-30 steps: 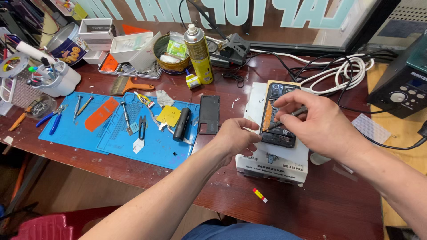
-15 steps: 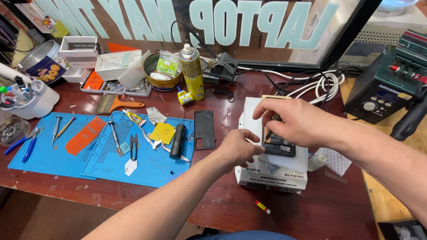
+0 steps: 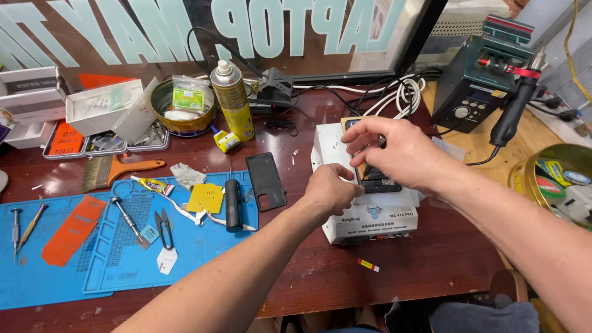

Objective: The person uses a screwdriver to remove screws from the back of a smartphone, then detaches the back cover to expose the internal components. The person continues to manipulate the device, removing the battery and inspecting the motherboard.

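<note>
Since the earlier frames both hands have stayed over the phone on the white box, while the view has swung so that the green station now shows at the far right. Right hand (image 3: 394, 151) arches over the dark phone (image 3: 377, 180), its fingers curled and its fingertips pressed onto the phone's upper part; whether they pinch a small tool I cannot tell. Left hand (image 3: 332, 188) is closed into a loose fist just left of that grip, its knuckles against the phone's left edge, and what it holds is hidden. Under both hands the phone lies flat on top of the white heating box (image 3: 364, 219), which stands on the red-brown table (image 3: 345, 277). Left of the grip lie a black phone back cover (image 3: 266, 181) and a black cylindrical tool (image 3: 232, 196) on the blue work mat (image 3: 123, 259). Beyond the grip, toward the window, stands 1 yellow spray can (image 3: 232, 98). Right of the grip sits the green soldering station (image 3: 481, 86) with white cables (image 3: 401, 95) coiled beside it.
</note>
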